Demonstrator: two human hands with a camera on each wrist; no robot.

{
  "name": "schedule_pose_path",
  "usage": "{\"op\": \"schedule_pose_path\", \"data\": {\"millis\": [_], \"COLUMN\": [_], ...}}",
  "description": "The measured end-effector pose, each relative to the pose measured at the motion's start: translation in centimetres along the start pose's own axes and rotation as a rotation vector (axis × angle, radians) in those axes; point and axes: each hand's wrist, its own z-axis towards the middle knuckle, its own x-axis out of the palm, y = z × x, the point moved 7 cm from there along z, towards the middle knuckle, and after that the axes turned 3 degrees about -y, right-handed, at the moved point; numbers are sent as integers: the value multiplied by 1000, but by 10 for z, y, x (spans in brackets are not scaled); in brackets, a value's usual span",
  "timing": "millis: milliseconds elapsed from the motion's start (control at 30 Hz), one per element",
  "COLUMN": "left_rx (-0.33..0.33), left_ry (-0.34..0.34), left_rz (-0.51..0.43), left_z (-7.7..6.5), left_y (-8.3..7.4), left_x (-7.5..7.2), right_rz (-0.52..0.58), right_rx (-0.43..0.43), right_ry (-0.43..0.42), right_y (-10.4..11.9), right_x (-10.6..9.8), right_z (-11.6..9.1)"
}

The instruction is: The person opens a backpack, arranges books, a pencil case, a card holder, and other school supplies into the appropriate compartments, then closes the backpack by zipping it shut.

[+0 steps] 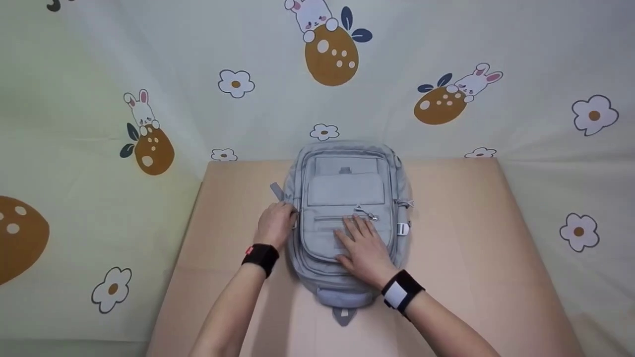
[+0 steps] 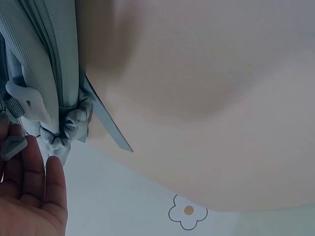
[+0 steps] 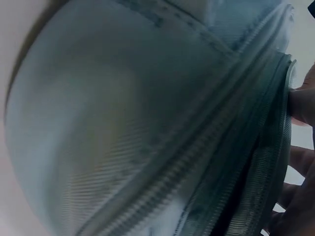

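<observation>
A light grey-blue backpack (image 1: 347, 188) lies front side up, its top handle (image 1: 344, 315) toward me. My left hand (image 1: 276, 224) is at the backpack's left side. In the left wrist view, its curled fingers (image 2: 33, 169) pinch a small grey zipper pull (image 2: 14, 147), near a white plastic buckle (image 2: 29, 101). My right hand (image 1: 366, 253) rests on the lower front pocket with its fingers spread, below a small zipper (image 1: 372, 216). The right wrist view shows the thumb against the pocket's edge and a parted zipper seam (image 3: 246, 182).
The backpack lies on a tan board-like tabletop (image 1: 461, 238). Behind and beside it hangs a pale cloth (image 1: 278, 114) printed with rabbits and flowers. A loose strap end (image 1: 277, 191) sticks out on the left; a white buckle (image 1: 403, 228) sits on the right side.
</observation>
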Motion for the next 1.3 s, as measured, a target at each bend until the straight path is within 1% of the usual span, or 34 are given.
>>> {"op": "schedule_pose_path", "data": {"millis": [167, 267, 333, 433, 567, 733, 833, 900, 1000, 1200, 1267, 1300], "left_rx": [-21, -19, -6, 36, 107, 200, 264, 287, 289, 253, 247, 247], "left_ry": [0, -1, -6, -17, -29, -32, -31, -27, -29, -37, -47, -54], "left_rz": [-8, -9, -11, -6, 30, 93, 116, 116, 111, 91, 71, 60], "left_z": [0, -1, -1, -3, -9, -23, -32, -37, -42, -44, -44, -44], "left_y": [0, 0, -1, -3, -8, -14, -18, -20, -20, -17, -17, -17], "left_x": [-2, -4, -5, -7, -11, -16, -17, -17, -16, -14, -15, -15], "right_rz": [-12, -14, -12, -8, -2, -5, -6, -3, -4, 5, 25, 36], "right_rx": [2, 2, 4, 7, 4, -6, -10, -14, -15, -12, -25, -37], "right_ry": [3, 6, 9, 13, -1, -17, -20, -24, -26, -20, -45, -71], "right_y": [-2, -3, -3, -3, -4, -3, -4, -4, -4, -2, 0, 2], "right_x": [3, 4, 4, 4, 4, 4, 5, 5, 5, 4, 2, 0], "right_z": [-1, -1, -1, -2, -2, -3, -4, -4, -4, -4, -5, -6]}}
